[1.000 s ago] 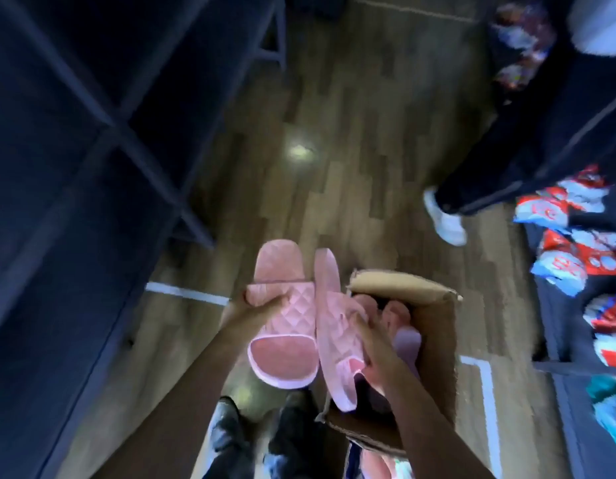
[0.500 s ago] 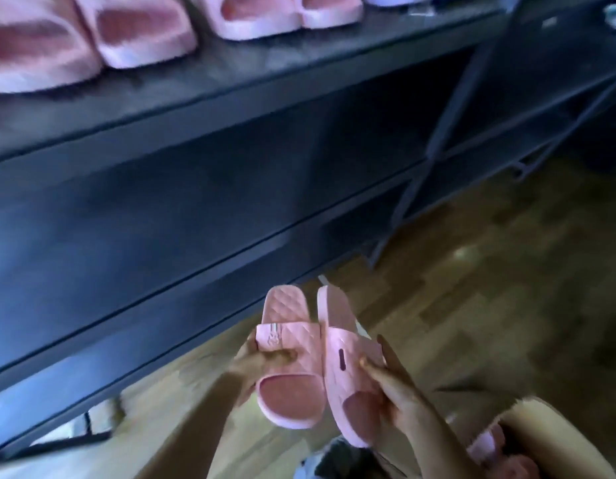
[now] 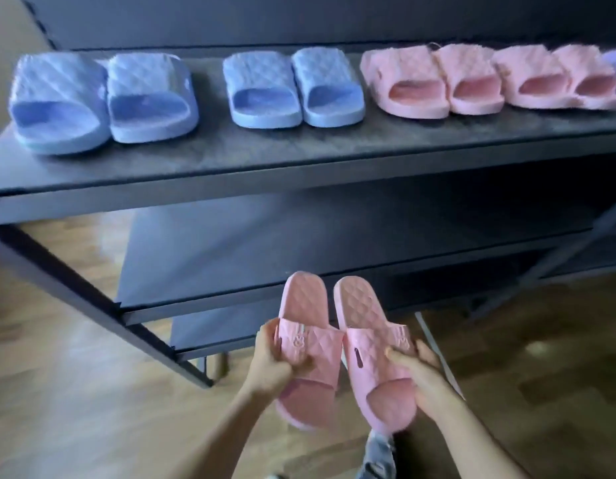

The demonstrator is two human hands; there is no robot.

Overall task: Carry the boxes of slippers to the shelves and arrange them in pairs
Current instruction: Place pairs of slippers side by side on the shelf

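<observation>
Left hand: the left hand (image 3: 272, 368) grips the left pink slipper (image 3: 308, 340) by its strap, thumb on top and fingers curled under.
Right hand: the right hand (image 3: 417, 371) holds the right pink slipper (image 3: 372, 347) at its outer edge, fingers wrapped over the strap.
Held pair: the slippers lie flat and side by side between the hands, nearly touching, heels pointing away from the person.
Change: a second ago the hands were over a cardboard box with one slipper turned on edge. The box is now out of view, both slippers are level, and the shelves fill the view.
Beyond the hands, high: the top shelf (image 3: 299, 157) holds two blue pairs (image 3: 292, 88) to the left and two pink pairs (image 3: 434, 84) to the right.
Beyond the hands, near: the lower shelf (image 3: 299, 236).
Task reading: the pair looks matched and carried over, and setting it down is probably next. Which shelf it will go on cannot be told.
</observation>
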